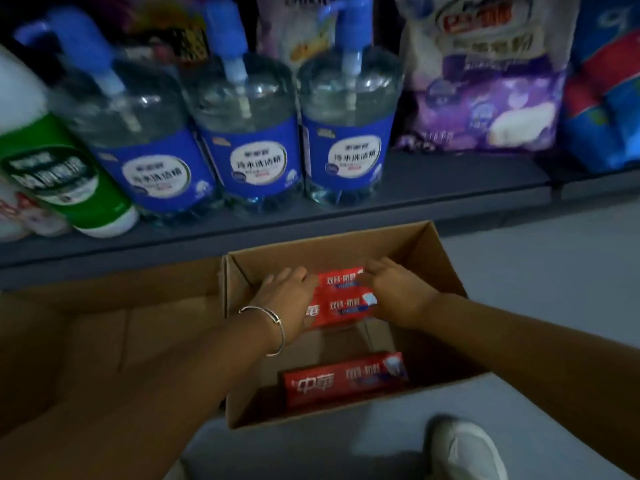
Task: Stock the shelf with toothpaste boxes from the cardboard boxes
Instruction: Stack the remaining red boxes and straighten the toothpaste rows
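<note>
An open cardboard box (443,271) stands on the floor below the shelf (450,188). Inside it, two red toothpaste boxes (343,297) lie side by side. My left hand (289,299), with a silver bracelet on the wrist, grips their left end. My right hand (394,292) grips their right end. A third red toothpaste box (343,379) lies alone nearer to me on the box bottom.
A second, larger cardboard box (114,323) sits to the left. The bottom shelf holds three blue-labelled pump bottles (249,133), a green-and-white bottle (59,174), a purple bag (485,81) and blue packs (609,81). My white shoe (464,448) rests on the grey floor.
</note>
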Available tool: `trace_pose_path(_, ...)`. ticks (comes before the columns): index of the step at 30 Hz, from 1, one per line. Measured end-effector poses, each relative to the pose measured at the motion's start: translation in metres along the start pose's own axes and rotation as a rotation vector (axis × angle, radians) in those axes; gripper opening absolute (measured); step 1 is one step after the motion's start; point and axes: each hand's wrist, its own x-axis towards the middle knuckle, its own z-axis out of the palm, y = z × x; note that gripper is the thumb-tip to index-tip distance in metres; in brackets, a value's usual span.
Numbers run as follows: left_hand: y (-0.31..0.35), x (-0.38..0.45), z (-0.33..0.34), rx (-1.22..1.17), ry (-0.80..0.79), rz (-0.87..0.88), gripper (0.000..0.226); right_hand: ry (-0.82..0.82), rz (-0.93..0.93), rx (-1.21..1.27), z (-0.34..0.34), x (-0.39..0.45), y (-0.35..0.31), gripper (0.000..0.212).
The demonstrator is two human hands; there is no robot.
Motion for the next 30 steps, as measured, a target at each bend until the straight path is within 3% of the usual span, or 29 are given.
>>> trace_pose_path(9,-0.004,0.026,0.051,-0.084,-0.07,-0.052,0.059,-0.013,-0.023,-0.093,0.052,0.031,-0.013,0.054)
trace_pose_path(18,-0.003,0.042,0.059,-0.095,0.07,-0.056,0.046,-0.067,0.036,-0.131,0.055,0.023,-0.022,0.041)
trace_pose_path(24,0.002,0.058,0.063,-0.068,0.066,-0.027,0.052,-0.182,0.109,-0.104,0.048,0.009,-0.003,0.053)
trace_pose_path(30,0.011,0.067,0.07,0.019,0.075,-0.101,0.052,-0.19,0.126,-0.047,0.047,0.001,0.004,0.065)
